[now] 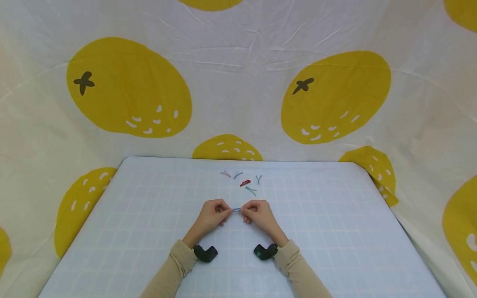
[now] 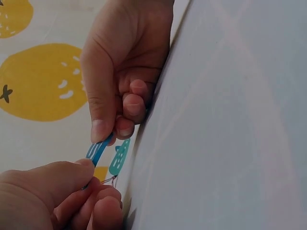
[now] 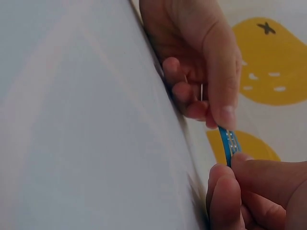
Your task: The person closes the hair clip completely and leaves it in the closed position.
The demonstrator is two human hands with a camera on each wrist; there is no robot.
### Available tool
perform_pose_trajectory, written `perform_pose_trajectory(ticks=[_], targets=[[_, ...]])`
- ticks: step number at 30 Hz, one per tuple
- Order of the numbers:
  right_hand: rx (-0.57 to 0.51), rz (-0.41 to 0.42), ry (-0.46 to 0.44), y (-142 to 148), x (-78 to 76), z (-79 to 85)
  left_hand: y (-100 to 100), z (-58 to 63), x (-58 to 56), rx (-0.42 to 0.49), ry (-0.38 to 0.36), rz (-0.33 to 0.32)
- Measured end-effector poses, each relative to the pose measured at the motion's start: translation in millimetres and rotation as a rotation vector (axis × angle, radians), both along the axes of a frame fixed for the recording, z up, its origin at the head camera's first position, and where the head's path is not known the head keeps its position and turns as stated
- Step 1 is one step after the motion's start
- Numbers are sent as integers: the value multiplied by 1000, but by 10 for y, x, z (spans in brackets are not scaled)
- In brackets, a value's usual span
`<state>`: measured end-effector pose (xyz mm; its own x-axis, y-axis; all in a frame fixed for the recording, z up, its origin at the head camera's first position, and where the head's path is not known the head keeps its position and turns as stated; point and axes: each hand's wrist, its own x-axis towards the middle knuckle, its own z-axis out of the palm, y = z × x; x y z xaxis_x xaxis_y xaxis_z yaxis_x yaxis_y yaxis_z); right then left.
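So, both hands are busy with one small thing: a slim blue metal snap hair clip with pale slots along it. It's right between them, near the middle of the worktop with its pale blue-white, faintly gridded cover. The left hand pinches one end between thumb and fingertip, and the right hand does the same at the other end, so only the middle of the clip peeks out. Remaining fingers on both are curled in. Can't really tell how high off the surface they are.

Just past the hands, a loose bunch of other clips sits directly on the worktop. There's a pinkish one splayed into a V, then a darker blue splayed one just beside it. A red teardrop-shaped clip lies nearer, with a teal-green forked one close by, and a grey-teal Y-shaped one is off to the right.

Both wrists wear chunky black devices, next to beige sleeves. Behind everything hangs a white cloth printed with big yellow fruit.
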<state>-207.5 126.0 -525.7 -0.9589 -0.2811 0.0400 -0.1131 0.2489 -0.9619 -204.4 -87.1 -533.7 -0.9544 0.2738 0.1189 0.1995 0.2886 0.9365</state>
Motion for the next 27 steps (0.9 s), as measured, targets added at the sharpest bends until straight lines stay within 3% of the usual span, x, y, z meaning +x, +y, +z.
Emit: perform_pose_trajectory(ticks=[6, 9, 13, 16, 23, 27], targets=[[23, -15, 3, -22, 5, 10, 7, 25, 12, 0, -2, 4], [35, -3, 9, -42, 73, 172, 9, 35, 14, -3, 0, 6], [35, -13, 13, -39, 75, 163, 9, 31, 12, -2, 16, 2], [34, -30, 6, -34, 30, 49, 8, 26, 10, -3, 17, 3], [41, 11, 17, -61, 164, 362, 17, 55, 20, -20, -5, 19], [50, 17, 22, -64, 185, 411, 21, 59, 24, -30, -11, 24]])
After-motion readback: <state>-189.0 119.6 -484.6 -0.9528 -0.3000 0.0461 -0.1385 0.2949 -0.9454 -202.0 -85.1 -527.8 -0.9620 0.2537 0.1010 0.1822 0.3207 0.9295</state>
